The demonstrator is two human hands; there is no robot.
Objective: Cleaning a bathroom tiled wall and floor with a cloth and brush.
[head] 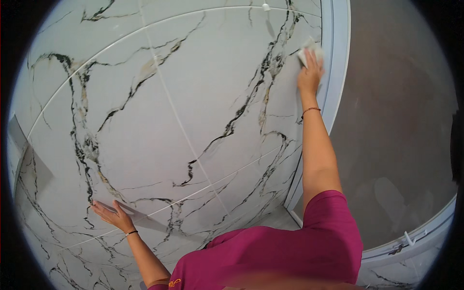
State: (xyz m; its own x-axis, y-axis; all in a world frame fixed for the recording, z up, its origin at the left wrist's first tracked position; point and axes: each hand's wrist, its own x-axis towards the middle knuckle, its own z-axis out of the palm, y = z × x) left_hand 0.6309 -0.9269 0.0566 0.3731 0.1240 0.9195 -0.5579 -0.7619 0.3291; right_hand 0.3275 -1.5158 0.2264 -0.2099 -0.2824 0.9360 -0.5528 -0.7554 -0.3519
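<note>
Ahead of me is a glossy wall of white marble-look tiles with black and ochre veining. Up at the right, my right hand presses a pale cloth against the tiles, close to the white door frame. Hand and cloth are slightly blurred. Low on the left, my left hand is at the wall, fingers apart and holding nothing; its shadow falls on the tiles to the right. Whether that palm touches the surface I cannot tell.
A frosted or dusty door panel fills the right side, with a white handle on its lower edge. A small white hook or knob sticks out at the top. A flat-sided fixture juts from the left wall.
</note>
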